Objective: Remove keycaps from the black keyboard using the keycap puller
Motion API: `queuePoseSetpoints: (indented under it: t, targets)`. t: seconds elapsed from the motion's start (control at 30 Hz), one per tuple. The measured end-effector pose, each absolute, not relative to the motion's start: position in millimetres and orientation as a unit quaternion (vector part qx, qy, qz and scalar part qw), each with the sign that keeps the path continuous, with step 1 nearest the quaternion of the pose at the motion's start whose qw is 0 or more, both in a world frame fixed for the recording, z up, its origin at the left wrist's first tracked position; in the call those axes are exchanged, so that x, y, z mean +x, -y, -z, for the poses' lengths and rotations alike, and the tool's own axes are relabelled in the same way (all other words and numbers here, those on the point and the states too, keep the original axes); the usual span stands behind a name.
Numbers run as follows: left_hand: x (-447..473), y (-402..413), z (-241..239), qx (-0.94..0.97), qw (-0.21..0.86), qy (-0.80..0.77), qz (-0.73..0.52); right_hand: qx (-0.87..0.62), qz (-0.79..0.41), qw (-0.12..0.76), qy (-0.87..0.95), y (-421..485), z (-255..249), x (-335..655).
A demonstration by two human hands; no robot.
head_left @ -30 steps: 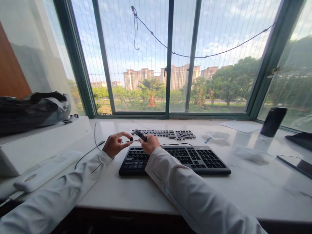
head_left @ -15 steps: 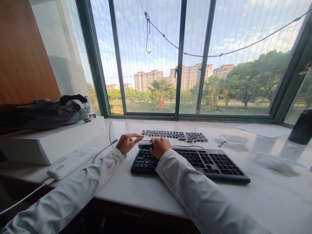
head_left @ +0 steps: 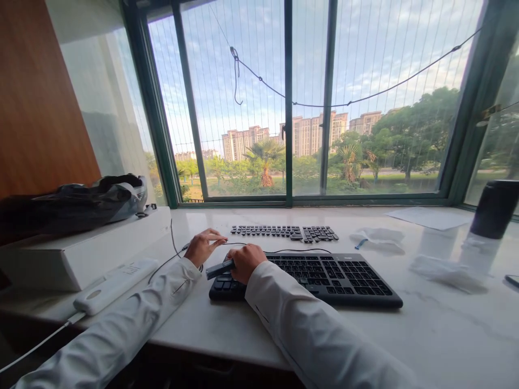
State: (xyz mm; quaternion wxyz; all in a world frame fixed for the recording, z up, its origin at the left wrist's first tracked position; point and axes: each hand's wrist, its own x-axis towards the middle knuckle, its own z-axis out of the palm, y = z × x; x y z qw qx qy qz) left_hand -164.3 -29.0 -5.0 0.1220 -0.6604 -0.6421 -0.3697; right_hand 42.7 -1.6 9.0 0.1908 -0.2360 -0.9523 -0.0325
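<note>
My right hand (head_left: 248,262) is closed around a short dark tool with a greyish end (head_left: 220,269), which points left over the keyboard's left end. Its exact kind does not show. Beneath this hand lies a black keyboard (head_left: 365,278), many of its key places without caps, while several caps remain at the front left. My left hand (head_left: 205,247) is raised just left of the keyboard's back corner, thumb and forefinger pinched. Whatever is at those fingertips is too small to name. Behind the keyboard, loose black keycaps (head_left: 263,231) lie in rows on the white surface.
At left are a white power strip (head_left: 115,283) and a white box (head_left: 60,259) with a dark bag (head_left: 73,202) on top. Crumpled clear plastic (head_left: 448,272), a paper sheet (head_left: 432,218) and a dark bottle (head_left: 494,209) sit at right. A window frame (head_left: 288,135) stands behind.
My right hand has drawn the tool toward me and to the left, away from my left fingertips. The left hand's thumb and forefinger remain pinched. The camera view has shifted slightly.
</note>
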Motion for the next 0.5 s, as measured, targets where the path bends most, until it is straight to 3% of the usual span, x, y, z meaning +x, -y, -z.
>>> queuePoseSetpoints:
  t: [0.5]
  targets:
    - [-177, 19, 8, -0.678, 0.226, 0.668, 0.209, -0.137, 0.071, 0.22, 0.963, 12, -4, 37]
